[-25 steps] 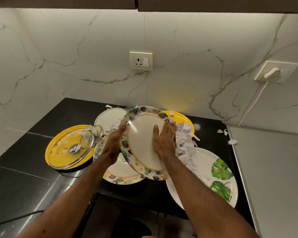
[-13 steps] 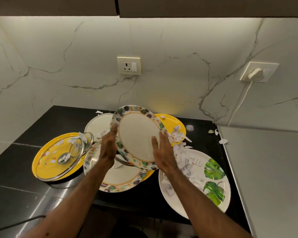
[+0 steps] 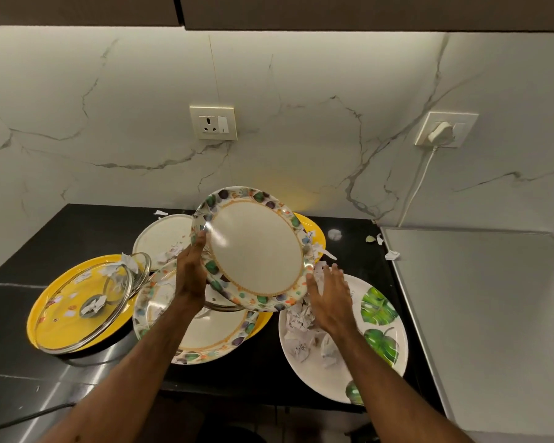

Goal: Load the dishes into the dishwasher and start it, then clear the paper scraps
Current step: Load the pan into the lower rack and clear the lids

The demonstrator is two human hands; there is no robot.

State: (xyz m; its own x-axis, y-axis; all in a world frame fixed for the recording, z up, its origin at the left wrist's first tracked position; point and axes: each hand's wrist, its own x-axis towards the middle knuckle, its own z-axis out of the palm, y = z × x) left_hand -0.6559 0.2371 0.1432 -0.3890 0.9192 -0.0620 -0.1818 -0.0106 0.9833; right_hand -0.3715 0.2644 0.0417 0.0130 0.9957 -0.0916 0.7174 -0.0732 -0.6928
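Kitchen, mid-task: my left hand grips the floral plate by its rim, tilted above the worktop; my right hand hovers open beside it. Loading looks barely begun: dishes and paper scraps crowd the worktop.

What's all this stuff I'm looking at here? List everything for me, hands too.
held floral plate: one, cream with coloured rim, tilted, raised above the counter
flat floral plate: one, same pattern, lying beneath it
yellow plates: at least two, left and behind the pile
glass lid: one large, clear, on the left yellow plate
white plate: one, at the back
leaf plate: one, white with green leaves, right
paper scraps: many, white, on plates and counter
counter: one, black
wall sockets: two, cream; right one holds a white plug
left hand: grips the held plate's rim
right hand: open, by its lower edge
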